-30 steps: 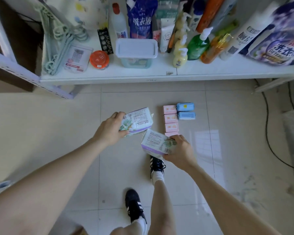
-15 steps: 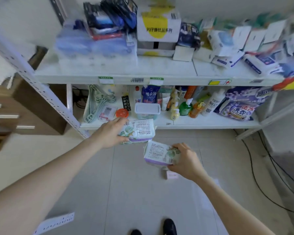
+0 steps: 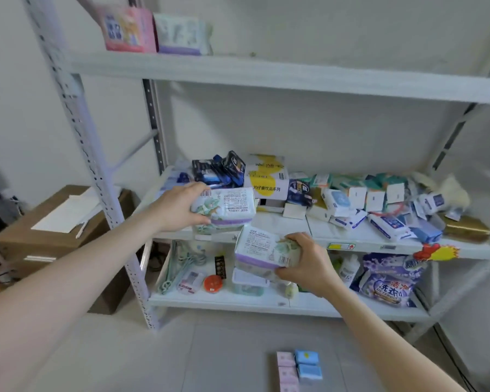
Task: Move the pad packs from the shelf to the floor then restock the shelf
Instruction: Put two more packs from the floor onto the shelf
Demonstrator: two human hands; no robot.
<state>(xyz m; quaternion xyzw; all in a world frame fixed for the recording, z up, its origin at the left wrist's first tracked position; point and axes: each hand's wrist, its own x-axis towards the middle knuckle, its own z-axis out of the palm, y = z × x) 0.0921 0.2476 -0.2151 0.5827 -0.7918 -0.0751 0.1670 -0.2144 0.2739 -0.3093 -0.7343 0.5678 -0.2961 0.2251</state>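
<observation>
My left hand (image 3: 178, 206) grips 1 white-and-purple plastic-wrapped pad pack (image 3: 227, 206) by its end, and my right hand (image 3: 309, 264) clasps a 2nd matching pack (image 3: 262, 250). Both look light, squashy and slick-filmed, so I judge end grips suit them.

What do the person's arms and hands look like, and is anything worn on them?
Both arms are bare as far as the picture shows: no sleeve reaches the left forearm or the right forearm. The left hand and the right hand wear no gloves. No watch, bracelet or ring can be seen, and there is no marking on either.
</observation>
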